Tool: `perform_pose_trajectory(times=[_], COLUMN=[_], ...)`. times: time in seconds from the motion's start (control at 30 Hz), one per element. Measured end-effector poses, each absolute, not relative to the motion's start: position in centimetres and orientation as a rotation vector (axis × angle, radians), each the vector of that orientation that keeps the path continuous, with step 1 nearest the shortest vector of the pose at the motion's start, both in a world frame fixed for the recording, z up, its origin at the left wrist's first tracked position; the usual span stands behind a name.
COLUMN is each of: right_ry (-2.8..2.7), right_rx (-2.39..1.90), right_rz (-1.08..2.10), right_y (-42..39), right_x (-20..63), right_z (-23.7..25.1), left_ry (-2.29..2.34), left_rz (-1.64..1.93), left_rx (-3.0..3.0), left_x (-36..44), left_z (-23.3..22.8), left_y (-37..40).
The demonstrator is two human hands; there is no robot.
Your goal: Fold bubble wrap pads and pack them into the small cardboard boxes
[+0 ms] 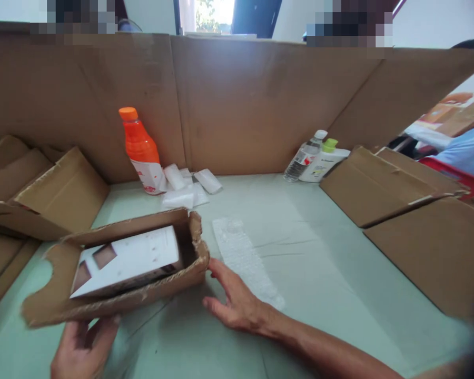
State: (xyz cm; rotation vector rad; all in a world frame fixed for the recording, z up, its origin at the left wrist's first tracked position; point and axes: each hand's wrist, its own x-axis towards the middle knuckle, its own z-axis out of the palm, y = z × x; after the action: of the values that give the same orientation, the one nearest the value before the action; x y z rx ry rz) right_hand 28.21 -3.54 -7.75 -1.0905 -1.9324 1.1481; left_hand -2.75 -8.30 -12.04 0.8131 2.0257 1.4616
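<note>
An open cardboard box [142, 297] with torn, uneven edges is tilted in front of me on the left. Inside it lies a white carton [134, 255] with brownish printed squares at one end. My left hand [85, 345] grips the box's near left side from below, its fingertips partly hidden under the cardboard. At the right end of the box is my right hand [237, 302], thumb and forefinger apart, the forefinger's tip at the box corner. A flat strip of bubble wrap [247, 263] lies on the pale green tabletop [319, 284] beyond that hand.
A tall cardboard wall [260, 105] closes off the back. Before it stand an orange bottle [142, 152], several white wrapped packets [177, 197], a clear water bottle [306, 158] and a white bottle with a green cap [324, 164]. Cardboard flaps flank the left [63, 195] and right [430, 247].
</note>
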Motion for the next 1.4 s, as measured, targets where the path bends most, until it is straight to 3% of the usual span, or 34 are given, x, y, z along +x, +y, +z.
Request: perform_pose_trajectory(times=[0.23,0.5,0.73,0.93,1.13,1.4], right_ry=[-1.808,-1.924,-1.657,-1.439,-1.317,-2.012], right_rx=[-1.23,-1.578,-1.696,-1.706,-1.738,-1.674], right_rz=[1.081,0.556,0.531,0.65,0.565,0.395], right_y=[2.1,17.4,24.9,20.3,7.2,-8.5], right_x=[32.6,34.6,33.0,40.5,43.9,39.3], right_z=[-8.2,-7.9,-8.9,-8.7,-9.5,-11.1], left_ry=[1.805,1.74,1.783,1.754,1.674,1.755], left_rz=[1.284,1.463,1.449,1.46,1.486,1.342], left_rx=[1.024,0.956,1.033,1.091,1.012,1.486], left_x=[1.8,2.7,2.3,2.4,2.1,6.3], left_z=[-11.7,-14.9,-16.1,-15.7,-13.6,-11.4], left_y=[-0.7,-2.1,-2.3,-2.2,-3.2,-11.1])
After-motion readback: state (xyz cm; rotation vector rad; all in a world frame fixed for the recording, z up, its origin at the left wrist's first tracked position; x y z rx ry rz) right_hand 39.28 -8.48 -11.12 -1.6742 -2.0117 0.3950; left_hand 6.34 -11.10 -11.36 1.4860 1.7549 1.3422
